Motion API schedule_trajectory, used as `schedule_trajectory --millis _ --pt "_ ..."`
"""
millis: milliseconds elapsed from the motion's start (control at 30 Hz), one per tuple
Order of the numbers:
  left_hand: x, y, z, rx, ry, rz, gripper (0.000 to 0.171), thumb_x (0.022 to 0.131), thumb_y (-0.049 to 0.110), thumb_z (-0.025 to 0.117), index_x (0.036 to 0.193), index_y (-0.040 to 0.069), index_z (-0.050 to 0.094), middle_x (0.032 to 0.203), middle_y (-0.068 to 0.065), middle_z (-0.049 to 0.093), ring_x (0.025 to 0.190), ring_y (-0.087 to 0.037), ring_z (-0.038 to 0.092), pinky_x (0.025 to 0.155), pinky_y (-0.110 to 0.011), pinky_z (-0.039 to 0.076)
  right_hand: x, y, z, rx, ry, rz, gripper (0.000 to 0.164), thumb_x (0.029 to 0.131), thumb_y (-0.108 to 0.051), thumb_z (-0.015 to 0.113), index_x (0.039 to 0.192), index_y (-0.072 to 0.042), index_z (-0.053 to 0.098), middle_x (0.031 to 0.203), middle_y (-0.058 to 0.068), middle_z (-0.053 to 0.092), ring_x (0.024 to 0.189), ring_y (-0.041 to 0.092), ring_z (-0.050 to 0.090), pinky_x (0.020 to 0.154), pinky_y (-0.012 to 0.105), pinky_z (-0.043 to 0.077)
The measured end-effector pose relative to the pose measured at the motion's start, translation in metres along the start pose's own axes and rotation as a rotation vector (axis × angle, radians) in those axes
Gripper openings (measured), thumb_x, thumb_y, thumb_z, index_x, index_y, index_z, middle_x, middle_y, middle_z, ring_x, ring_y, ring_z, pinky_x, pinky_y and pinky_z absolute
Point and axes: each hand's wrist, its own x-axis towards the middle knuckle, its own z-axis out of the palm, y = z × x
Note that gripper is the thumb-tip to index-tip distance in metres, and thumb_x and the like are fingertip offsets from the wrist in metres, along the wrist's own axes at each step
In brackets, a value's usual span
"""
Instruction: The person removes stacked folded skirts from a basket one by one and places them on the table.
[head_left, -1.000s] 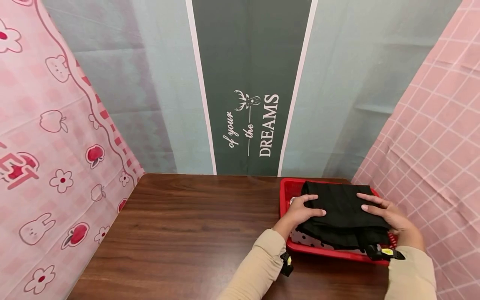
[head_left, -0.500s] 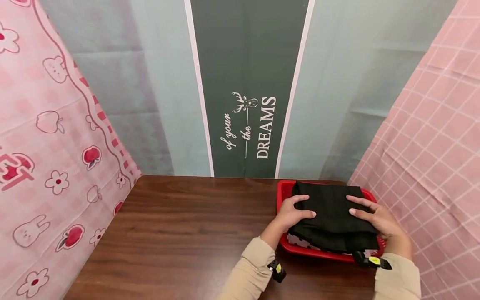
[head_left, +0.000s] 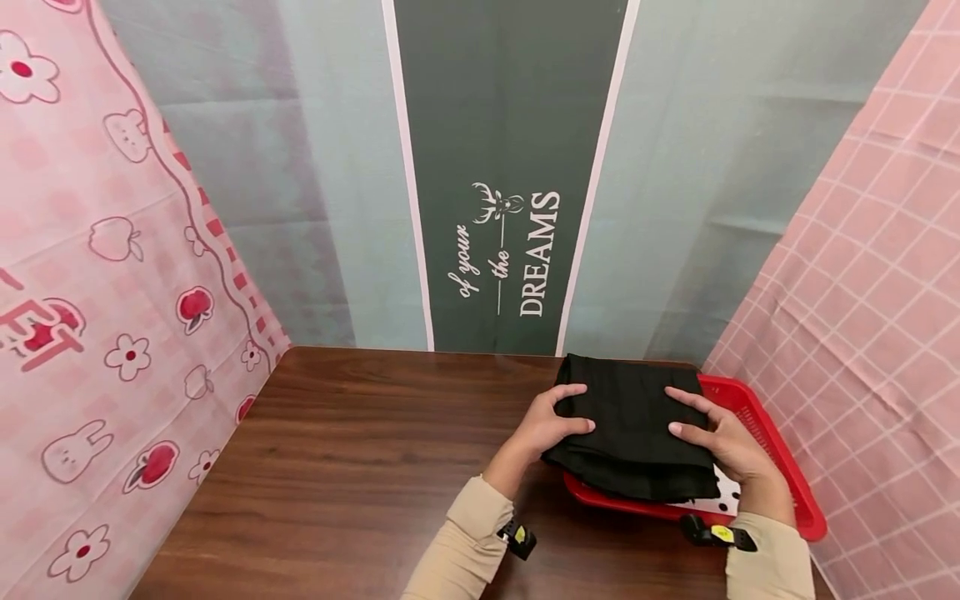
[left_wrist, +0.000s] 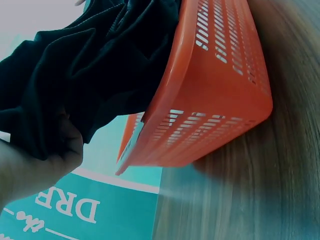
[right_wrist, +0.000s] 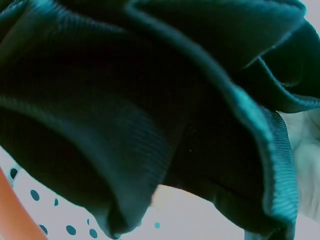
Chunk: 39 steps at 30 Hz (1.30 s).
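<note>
A folded black garment (head_left: 633, 417) is gripped at its two sides, above the left part of a red basket (head_left: 780, 450). My left hand (head_left: 547, 425) holds its left edge, with thumb and fingers over the top. My right hand (head_left: 720, 433) grips the right edge in the same way. In the left wrist view, loose folds of the garment (left_wrist: 85, 75) hang over the rim of the basket (left_wrist: 220, 85). White cloth with black dots (head_left: 723, 492) shows in the basket below the garment. The basket's left end is mostly hidden in the head view.
The basket stands at the right of a brown wooden table (head_left: 375, 467). A pink checked curtain (head_left: 862, 333) hangs close on its right. Behind the table hangs a grey-green curtain (head_left: 487, 125) with printed words, and a pink patterned one (head_left: 150, 333) is at the left.
Both hands have carried the black garment up and to the left, from inside the basket to over its left side. More of the basket's right end and the dotted cloth now shows.
</note>
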Motion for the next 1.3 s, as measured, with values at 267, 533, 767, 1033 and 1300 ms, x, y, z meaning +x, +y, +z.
schedule_trajectory --millis 267,533,767,1033,1300 --pt "-0.01 0.002 -0.018 -0.032 0.012 0.01 0.055 0.072 0.003 0.074 0.124 0.013 0.061 0.128 0.001 0.05 0.114 -0.015 0.043 0.096 -0.033 0.034 0.008 0.005 0.019 0.037 0.05 0.048 0.057 0.09 0.006 0.053 0.143 0.001 0.03 0.114 0.001 0.059 0.087 0.022 0.065 0.072 0.037 0.052" --pt "-0.019 0.0 -0.036 -0.128 0.045 -0.011 0.053 0.073 0.0 0.072 0.123 0.011 0.061 0.125 -0.004 0.052 0.104 -0.017 0.052 0.086 -0.03 0.043 0.022 0.013 0.039 0.084 0.093 0.049 0.058 0.088 0.007 0.058 0.141 -0.002 0.037 0.114 0.004 0.058 0.087 0.024 0.065 0.071 0.039 0.052" --pt "-0.022 -0.003 -0.053 -0.157 0.083 -0.034 0.052 0.074 0.0 0.072 0.124 0.012 0.061 0.126 -0.006 0.051 0.101 -0.018 0.055 0.082 -0.028 0.045 0.038 0.014 0.055 0.042 0.112 0.038 0.051 0.085 0.003 0.063 0.134 0.001 0.046 0.109 0.006 0.06 0.083 0.022 0.065 0.068 0.037 0.053" --pt "-0.026 -0.004 -0.07 -0.168 0.104 -0.016 0.053 0.074 -0.002 0.072 0.125 0.006 0.06 0.126 -0.011 0.052 0.101 -0.02 0.056 0.081 -0.028 0.046 0.055 0.012 0.064 -0.015 0.088 0.077 0.056 0.085 -0.002 0.066 0.136 0.002 0.044 0.118 0.018 0.052 0.084 0.022 0.065 0.069 0.036 0.053" --pt "-0.025 -0.003 -0.089 -0.162 0.11 -0.009 0.055 0.075 -0.003 0.071 0.128 0.007 0.057 0.129 -0.012 0.049 0.104 -0.023 0.055 0.08 -0.031 0.047 0.071 0.008 0.071 -0.028 0.019 0.087 0.068 0.081 -0.003 0.07 0.141 -0.001 0.037 0.135 0.027 0.036 0.1 0.016 0.059 0.076 0.035 0.051"
